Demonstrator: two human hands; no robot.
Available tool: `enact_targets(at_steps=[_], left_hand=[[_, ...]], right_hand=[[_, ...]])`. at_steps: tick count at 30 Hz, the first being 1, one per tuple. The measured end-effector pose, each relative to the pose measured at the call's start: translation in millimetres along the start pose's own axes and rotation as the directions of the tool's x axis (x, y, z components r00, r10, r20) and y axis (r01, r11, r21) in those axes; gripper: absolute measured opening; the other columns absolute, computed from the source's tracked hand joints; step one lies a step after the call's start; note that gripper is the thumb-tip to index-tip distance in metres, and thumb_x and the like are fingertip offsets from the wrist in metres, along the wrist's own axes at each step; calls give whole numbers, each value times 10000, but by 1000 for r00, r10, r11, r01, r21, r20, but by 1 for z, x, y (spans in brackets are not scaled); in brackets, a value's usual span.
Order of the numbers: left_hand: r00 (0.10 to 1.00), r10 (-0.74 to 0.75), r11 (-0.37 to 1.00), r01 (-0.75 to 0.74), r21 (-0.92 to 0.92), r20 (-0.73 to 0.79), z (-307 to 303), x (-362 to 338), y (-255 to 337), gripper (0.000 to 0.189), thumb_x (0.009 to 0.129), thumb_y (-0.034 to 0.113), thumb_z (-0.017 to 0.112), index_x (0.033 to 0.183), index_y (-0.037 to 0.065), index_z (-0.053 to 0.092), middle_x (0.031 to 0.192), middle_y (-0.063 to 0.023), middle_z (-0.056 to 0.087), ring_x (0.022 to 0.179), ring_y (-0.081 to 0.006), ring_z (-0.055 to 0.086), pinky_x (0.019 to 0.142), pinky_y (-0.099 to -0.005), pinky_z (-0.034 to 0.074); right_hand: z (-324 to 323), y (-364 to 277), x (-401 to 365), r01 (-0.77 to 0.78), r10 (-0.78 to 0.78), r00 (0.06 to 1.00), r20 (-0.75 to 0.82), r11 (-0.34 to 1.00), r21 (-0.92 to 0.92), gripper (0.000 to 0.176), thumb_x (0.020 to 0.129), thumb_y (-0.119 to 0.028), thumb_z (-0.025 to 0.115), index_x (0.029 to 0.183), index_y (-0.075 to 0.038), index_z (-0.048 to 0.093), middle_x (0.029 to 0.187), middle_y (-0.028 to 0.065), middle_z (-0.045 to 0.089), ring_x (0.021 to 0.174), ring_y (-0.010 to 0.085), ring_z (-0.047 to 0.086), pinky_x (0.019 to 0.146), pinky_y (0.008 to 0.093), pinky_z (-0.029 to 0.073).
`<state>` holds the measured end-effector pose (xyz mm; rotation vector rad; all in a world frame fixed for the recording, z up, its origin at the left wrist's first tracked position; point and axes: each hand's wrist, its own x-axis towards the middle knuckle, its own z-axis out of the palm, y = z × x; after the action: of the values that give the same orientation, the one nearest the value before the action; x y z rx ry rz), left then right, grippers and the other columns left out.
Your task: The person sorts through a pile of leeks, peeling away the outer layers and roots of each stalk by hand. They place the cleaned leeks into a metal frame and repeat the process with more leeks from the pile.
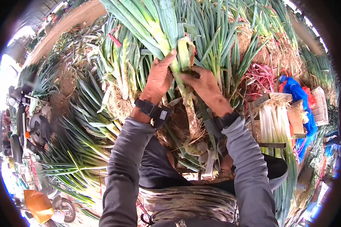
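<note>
A large green onion (188, 108) stands roots down in front of me, with broad green leaves at the top and a dirt-streaked stalk below. My left hand (159, 79) is closed around it where the leaves begin, thumb pointing up along the stalk. From the other side, my right hand (207, 89) has its fingers curled at the stalk, close to a torn, pale outer leaf (185, 53). Some of the right fingertips are hidden behind the onion. Its root end hangs above loose peelings (197, 149) between my legs.
Unpeeled green onions (87, 125) lie heaped at left, and more bundles (223, 41) stand ahead. At right, peeled white onions (276, 121) rest on a wooden stand (272, 145), near red ties (261, 77) and blue cloth (297, 92). A motorbike (30, 125) is at far left.
</note>
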<state>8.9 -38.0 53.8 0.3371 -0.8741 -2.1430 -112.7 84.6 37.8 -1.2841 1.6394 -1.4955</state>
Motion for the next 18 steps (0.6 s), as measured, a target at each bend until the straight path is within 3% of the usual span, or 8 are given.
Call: enact_targets(at_steps=[2,3,5,9,11,13,15,18], left_hand=[[994,84,994,-79,75,-64,-9,9,3,383,932,120,749,1286,96,607,1219,-40,686,1081,-192,655,910,-390,541],[987,130,987,-118,112,-99,-16,13,6,376,929,118,752,1277,98,611,1210,-37,687,1076,-188,652,906,-388,539],[968,210,969,-188,158,-138,-21,18,23,379,898,99,785,1244,77,630,1157,-16,696,1021,-157,650,898,-361,524],[957,262,953,-235,193,-125,-40,24,40,299,875,89,808,1147,74,686,1109,-4,718,1000,-146,650,909,-332,500],[932,330,920,-281,273,-152,-57,29,39,276,866,94,819,1114,77,701,1074,0,726,988,-150,653,901,-327,504],[914,354,916,-297,271,-196,-58,31,36,258,848,109,836,1073,75,715,1043,-2,734,973,-168,666,875,-344,528],[908,333,933,-280,226,-253,-65,36,35,269,841,116,843,1074,76,714,1049,-6,735,965,-180,672,872,-360,540],[869,417,892,-335,303,-267,-64,38,57,263,827,115,851,1041,59,708,990,-25,720,840,-155,664,763,-324,535]], right_hand=[[7,6,-1,-37,40,999,-26,994,107,283,975,-193,696,1090,61,649,730,54,645,584,90,568,533,275,445],[8,-9,-25,-2,30,997,-75,939,343,242,984,-188,687,1064,38,651,698,19,604,529,75,519,486,258,403],[2,-2,-49,-359,366,923,122,700,617,193,981,-181,685,1017,7,659,674,15,579,486,84,490,446,272,377],[-23,52,-94,-350,329,922,204,934,75,206,993,-214,666,978,-11,637,690,55,613,484,142,528,444,318,415],[-27,96,-125,-259,306,939,157,929,-265,185,991,-195,646,968,-12,632,702,93,633,523,201,587,479,360,460],[-22,173,-184,17,148,947,286,864,-504,230,1005,-258,605,1052,-45,677,774,129,677,652,236,683,637,372,568],[-20,247,-277,399,10,819,574,710,-581,233,975,-233,607,1055,-26,678,872,188,703,773,338,710,724,452,572],[-30,252,-320,6,594,648,476,621,-784,287,962,-238,606,1158,-33,650,951,217,695,867,373,697,785,474,556]])
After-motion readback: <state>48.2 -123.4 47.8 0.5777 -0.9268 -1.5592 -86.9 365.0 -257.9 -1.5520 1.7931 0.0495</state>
